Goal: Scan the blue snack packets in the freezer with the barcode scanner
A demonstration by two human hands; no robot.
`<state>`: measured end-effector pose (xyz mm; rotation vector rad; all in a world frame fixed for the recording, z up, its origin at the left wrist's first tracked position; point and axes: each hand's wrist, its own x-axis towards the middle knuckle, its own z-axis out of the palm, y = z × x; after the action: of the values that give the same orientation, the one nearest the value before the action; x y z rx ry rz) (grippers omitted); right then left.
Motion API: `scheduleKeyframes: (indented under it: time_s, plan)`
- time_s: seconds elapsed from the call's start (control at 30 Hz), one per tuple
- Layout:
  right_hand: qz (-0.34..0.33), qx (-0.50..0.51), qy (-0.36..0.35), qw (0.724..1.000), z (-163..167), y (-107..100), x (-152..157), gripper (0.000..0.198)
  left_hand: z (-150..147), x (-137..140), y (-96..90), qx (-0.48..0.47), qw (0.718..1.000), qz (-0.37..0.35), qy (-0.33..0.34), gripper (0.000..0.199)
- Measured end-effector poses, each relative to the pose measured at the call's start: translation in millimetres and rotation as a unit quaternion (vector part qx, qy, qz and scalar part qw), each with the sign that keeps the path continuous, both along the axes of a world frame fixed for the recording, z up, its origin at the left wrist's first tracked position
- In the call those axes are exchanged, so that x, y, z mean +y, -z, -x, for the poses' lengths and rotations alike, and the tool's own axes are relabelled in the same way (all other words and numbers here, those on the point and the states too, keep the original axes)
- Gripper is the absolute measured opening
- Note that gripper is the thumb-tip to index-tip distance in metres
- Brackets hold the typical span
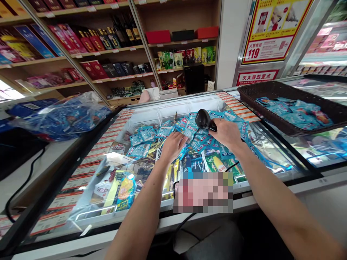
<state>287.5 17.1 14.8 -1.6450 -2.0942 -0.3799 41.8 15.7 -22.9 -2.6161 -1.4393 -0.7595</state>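
My right hand (226, 133) is wrapped around the handle of a black barcode scanner (202, 119), whose head points left over a pile of packets. To its left, my left hand (173, 145) is closed with bent fingers at the edge of a small blue packet (182, 152); the palm side is hidden. Many similar blue packets (148, 133) are spread loosely around both hands, on the glass top (108, 184) of a chest freezer. Through the glass, wrapped ice creams (126, 189) show in white wire baskets.
A brown basket (271, 121) with more blue packets stands at the right. On the left counter lies a clear plastic bag (67, 117) of blue packets. A blurred-out item (203, 192) rests at the freezer's front edge, near a black cable (185, 221). Stocked shelves (116, 50) stand behind.
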Motion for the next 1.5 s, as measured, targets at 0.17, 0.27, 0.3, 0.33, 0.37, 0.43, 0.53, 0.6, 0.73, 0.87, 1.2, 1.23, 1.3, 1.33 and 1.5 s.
scheduleKeyframes:
  time_s: [0.17,0.27,0.3,0.33,0.37,0.43,0.53,0.6,0.73,0.87,1.2,1.23,1.3,1.33,1.5]
  plan:
    - [0.012,0.001,-0.015,1.000,2,-2,-1,0.032,-1,0,6.3,-0.014,0.989,-0.048,-0.136,0.048]
    - [0.011,-0.001,-0.026,1.000,4,-1,-2,0.030,0,1,11.7,0.010,0.982,-0.041,-0.185,0.056]
    - [0.011,-0.003,-0.028,1.000,4,-1,-2,0.029,0,2,12.9,0.018,0.982,-0.029,-0.187,0.055]
    - [0.011,-0.005,-0.030,0.999,5,0,-2,0.029,1,3,13.8,0.021,0.982,-0.017,-0.189,0.053]
    - [0.012,-0.008,-0.031,0.999,5,0,-2,0.028,2,3,14.3,0.018,0.981,-0.005,-0.192,0.051]
    - [0.014,-0.012,-0.032,0.999,6,0,-3,0.028,4,6,14.4,-0.004,0.979,0.011,-0.204,0.049]
    - [0.016,-0.020,-0.034,0.999,7,1,-3,0.029,7,8,13.5,-0.076,0.972,0.018,-0.220,0.054]
    - [0.017,-0.024,-0.037,0.999,7,1,-3,0.029,9,9,12.8,-0.149,0.965,0.027,-0.216,0.057]
    - [0.010,-0.030,-0.055,0.998,8,3,-3,0.031,14,9,12.0,-0.291,0.937,0.034,-0.188,0.047]
    - [0.003,-0.034,-0.088,0.996,7,5,-2,0.032,19,12,14.3,-0.380,0.910,0.001,-0.168,0.041]
    - [-0.004,-0.061,-0.186,0.981,12,1,-10,0.028,25,23,22.9,-0.454,0.881,-0.024,-0.133,0.046]
    - [-0.003,-0.063,-0.195,0.979,13,1,-10,0.028,25,23,23.0,-0.447,0.884,-0.023,-0.137,0.046]
    - [0.002,-0.067,-0.210,0.975,14,0,-12,0.031,26,22,22.9,-0.425,0.892,-0.016,-0.154,0.045]
    - [0.006,-0.070,-0.216,0.974,14,-1,-13,0.032,27,22,22.8,-0.411,0.897,-0.012,-0.164,0.045]
    - [0.026,-0.084,-0.232,0.969,16,-1,-16,0.035,28,21,22.4,-0.369,0.911,-0.009,-0.185,0.047]
